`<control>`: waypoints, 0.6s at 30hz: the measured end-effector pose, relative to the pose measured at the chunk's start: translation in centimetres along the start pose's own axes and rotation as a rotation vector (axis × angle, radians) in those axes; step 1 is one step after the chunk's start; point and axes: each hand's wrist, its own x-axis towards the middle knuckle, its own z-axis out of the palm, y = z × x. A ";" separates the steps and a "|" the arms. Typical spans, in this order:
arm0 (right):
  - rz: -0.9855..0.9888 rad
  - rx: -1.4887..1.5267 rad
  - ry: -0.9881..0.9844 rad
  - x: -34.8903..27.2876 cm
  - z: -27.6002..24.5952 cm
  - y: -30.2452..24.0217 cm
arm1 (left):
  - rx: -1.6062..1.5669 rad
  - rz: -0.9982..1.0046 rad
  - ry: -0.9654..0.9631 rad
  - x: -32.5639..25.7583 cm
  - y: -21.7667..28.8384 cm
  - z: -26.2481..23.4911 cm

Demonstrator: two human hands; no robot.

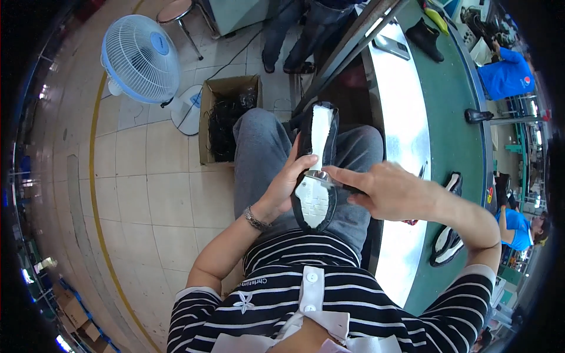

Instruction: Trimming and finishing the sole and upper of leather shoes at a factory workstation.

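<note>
We sat with a black shoe [316,170] held sole-up over our lap, its white insole board facing us and its toe pointing away. Our left hand [292,179] wrapped around the shoe's left edge at mid-length, fingers clenched on it and the thumb lying across the white board. Our right hand [385,191] came in from the right, fingers closed around a dark-handled tool [335,182] whose metal tip touched the board at the shoe's waist, just beside the left thumb. What kind of tool it was we could not tell; the tip was small and partly hidden by the thumb.

To our right ran a conveyor belt [453,117] with a green surface and a shiny metal edge. On it lay a black-and-white shoe [447,244] near us, a dark ankle boot [428,38] far off, and a phone [391,47] on the metal edge. On the tiled floor to our left stood a cardboard box [226,117] full of dark scraps, and beyond it a pale blue floor fan [141,59]. Other workers in blue shirts sat at the far right.

In our judgement, working well here meant keeping the left grip firm so the shoe did not twist, holding the thumb clear of the metal tip, and pressing along the board rather than toward the hand.
</note>
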 end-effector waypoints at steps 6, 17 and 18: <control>-0.445 -0.148 0.666 3.9 -1.5 3.0 | -0.012 -0.080 -0.138 -0.5 1.0 -0.5; -0.014 -0.189 0.374 5.7 1.8 4.9 | 0.017 -0.101 -0.092 -0.5 1.7 -1.7; -0.016 -0.190 0.369 5.5 1.2 4.3 | 0.045 -0.101 -0.080 -0.5 1.9 -1.7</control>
